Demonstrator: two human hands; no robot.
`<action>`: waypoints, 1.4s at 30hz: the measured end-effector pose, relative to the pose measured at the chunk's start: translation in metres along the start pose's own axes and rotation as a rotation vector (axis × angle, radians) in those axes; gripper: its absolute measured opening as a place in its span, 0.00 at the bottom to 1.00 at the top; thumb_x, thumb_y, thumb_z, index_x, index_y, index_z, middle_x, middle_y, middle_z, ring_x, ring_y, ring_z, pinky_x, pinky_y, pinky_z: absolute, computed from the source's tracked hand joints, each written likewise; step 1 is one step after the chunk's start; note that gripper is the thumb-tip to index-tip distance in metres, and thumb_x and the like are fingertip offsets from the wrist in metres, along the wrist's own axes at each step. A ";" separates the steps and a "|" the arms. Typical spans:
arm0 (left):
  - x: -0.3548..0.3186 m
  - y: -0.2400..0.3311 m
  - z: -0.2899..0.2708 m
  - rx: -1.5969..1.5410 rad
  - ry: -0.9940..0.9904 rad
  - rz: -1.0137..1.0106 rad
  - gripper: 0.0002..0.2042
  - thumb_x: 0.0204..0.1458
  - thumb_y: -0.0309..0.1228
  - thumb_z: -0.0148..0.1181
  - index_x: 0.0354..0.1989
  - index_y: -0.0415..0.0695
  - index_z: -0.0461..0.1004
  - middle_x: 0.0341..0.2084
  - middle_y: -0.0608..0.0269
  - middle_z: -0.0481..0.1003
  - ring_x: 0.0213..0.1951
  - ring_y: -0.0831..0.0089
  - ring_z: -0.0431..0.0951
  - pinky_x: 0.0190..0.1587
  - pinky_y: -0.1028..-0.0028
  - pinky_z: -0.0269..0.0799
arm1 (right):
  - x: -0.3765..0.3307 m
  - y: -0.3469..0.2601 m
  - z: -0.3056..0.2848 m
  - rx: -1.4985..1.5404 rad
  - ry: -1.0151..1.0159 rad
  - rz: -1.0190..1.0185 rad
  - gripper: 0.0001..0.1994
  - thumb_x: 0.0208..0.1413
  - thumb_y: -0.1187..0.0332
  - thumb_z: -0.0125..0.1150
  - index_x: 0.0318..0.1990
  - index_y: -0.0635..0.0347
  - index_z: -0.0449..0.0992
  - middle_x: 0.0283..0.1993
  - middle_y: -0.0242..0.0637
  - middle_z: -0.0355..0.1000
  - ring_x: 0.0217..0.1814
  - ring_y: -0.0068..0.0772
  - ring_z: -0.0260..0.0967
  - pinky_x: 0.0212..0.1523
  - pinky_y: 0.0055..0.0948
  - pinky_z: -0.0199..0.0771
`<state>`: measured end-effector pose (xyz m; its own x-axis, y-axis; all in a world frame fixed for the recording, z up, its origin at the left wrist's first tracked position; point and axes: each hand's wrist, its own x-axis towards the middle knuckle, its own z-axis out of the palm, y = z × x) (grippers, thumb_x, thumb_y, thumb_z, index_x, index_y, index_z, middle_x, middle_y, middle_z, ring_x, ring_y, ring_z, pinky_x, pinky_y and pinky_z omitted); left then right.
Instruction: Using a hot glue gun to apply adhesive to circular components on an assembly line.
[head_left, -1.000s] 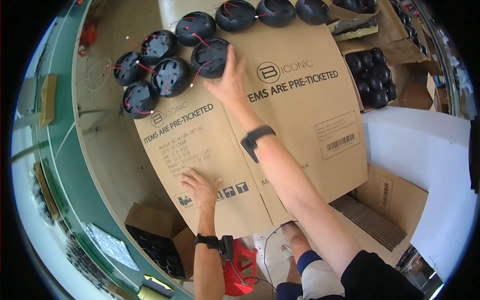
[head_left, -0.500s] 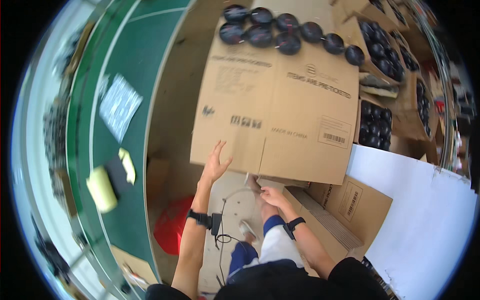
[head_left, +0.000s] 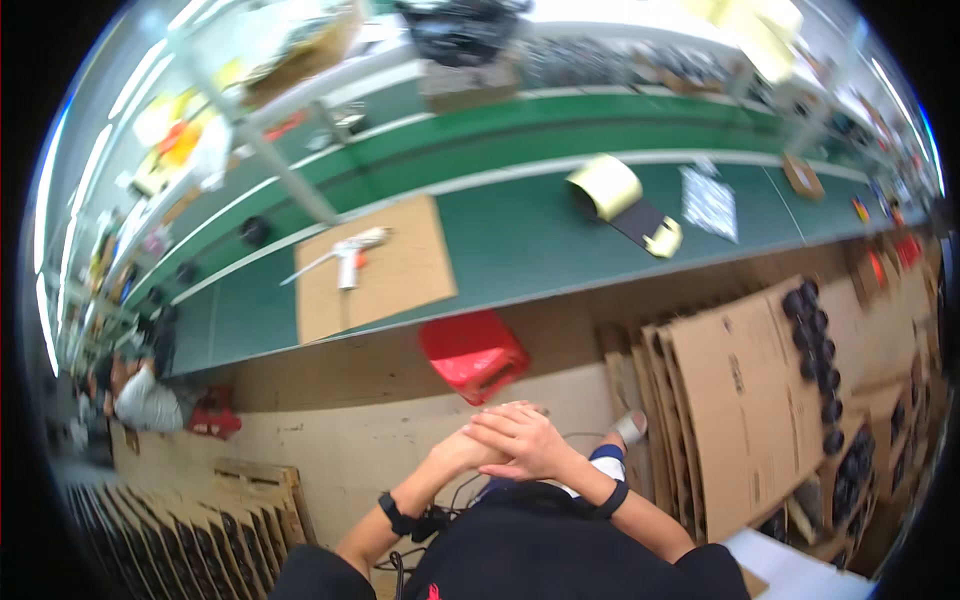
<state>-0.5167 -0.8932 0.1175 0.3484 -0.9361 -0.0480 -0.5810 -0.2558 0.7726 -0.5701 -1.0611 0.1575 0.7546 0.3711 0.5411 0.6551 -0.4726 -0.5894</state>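
Observation:
My left hand (head_left: 458, 449) and my right hand (head_left: 525, 443) rest together in front of my body. The right lies over the left, its fingers laid flat across it, and nothing shows between them. Most of the left fingers are hidden beneath. Just beyond them is a red plastic stool (head_left: 470, 350), below the edge of the green workbench (head_left: 510, 240). On the bench a glue gun (head_left: 349, 262) lies on a cardboard sheet (head_left: 420, 270). Farther right are a pale yellow roll (head_left: 607, 185), a dark flat strip (head_left: 640, 222) and a clear plastic bag (head_left: 708, 200).
Large cardboard cartons (head_left: 745, 400) stand on the right, with round black balls (head_left: 828, 380) along their far side. At lower left are rows of cardboard with black items (head_left: 190, 545) and a wooden pallet (head_left: 270, 480). Another person (head_left: 150, 400) is at far left.
My view has swung left, from the cartons to the workbench. My hands, apart before with the left one spread, have come together, the right over the left.

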 end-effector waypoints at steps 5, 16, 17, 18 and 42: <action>-0.196 0.021 -0.037 -0.134 0.601 -0.383 0.17 0.61 0.32 0.57 0.57 0.38 0.74 0.56 0.51 0.75 0.62 0.59 0.71 0.63 0.63 0.67 | 0.024 0.067 0.124 -0.003 -0.842 0.521 0.24 0.59 0.44 0.57 0.40 0.56 0.85 0.33 0.49 0.80 0.40 0.53 0.79 0.42 0.45 0.79; -0.563 -0.154 0.237 -1.046 0.605 -1.821 0.10 0.59 0.32 0.57 0.40 0.37 0.79 0.30 0.56 0.81 0.29 0.65 0.82 0.28 0.66 0.78 | 0.062 0.171 0.231 0.255 -0.431 0.859 0.15 0.61 0.70 0.46 0.41 0.69 0.80 0.27 0.45 0.80 0.31 0.34 0.82 0.40 0.33 0.80; -0.547 -0.162 0.228 -1.325 0.597 -1.776 0.13 0.59 0.33 0.59 0.46 0.35 0.76 0.38 0.52 0.80 0.36 0.63 0.82 0.31 0.64 0.79 | 0.085 0.161 0.236 0.318 -0.258 0.939 0.16 0.62 0.70 0.45 0.46 0.70 0.77 0.27 0.48 0.79 0.31 0.37 0.82 0.41 0.35 0.80; -0.534 -0.167 0.212 -1.240 0.534 -1.717 0.14 0.60 0.32 0.59 0.49 0.35 0.75 0.41 0.51 0.79 0.37 0.64 0.82 0.33 0.65 0.79 | 0.097 0.172 0.245 0.229 -0.259 0.940 0.16 0.63 0.70 0.45 0.46 0.70 0.78 0.29 0.48 0.80 0.33 0.38 0.82 0.42 0.36 0.80; -0.598 -0.558 -0.432 -0.187 0.716 -0.928 0.16 0.56 0.31 0.61 0.51 0.37 0.77 0.35 0.52 0.83 0.39 0.66 0.83 0.43 0.66 0.77 | 0.425 0.254 0.460 -0.583 0.236 1.384 0.33 0.40 0.65 0.71 0.56 0.63 0.63 0.49 0.57 0.74 0.52 0.60 0.74 0.51 0.50 0.75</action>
<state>-0.0831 -0.0861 -0.0110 0.9462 -0.0480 -0.3200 0.2069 -0.6705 0.7124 -0.0658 -0.6557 -0.0380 0.6839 -0.7216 -0.1079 -0.6902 -0.5919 -0.4162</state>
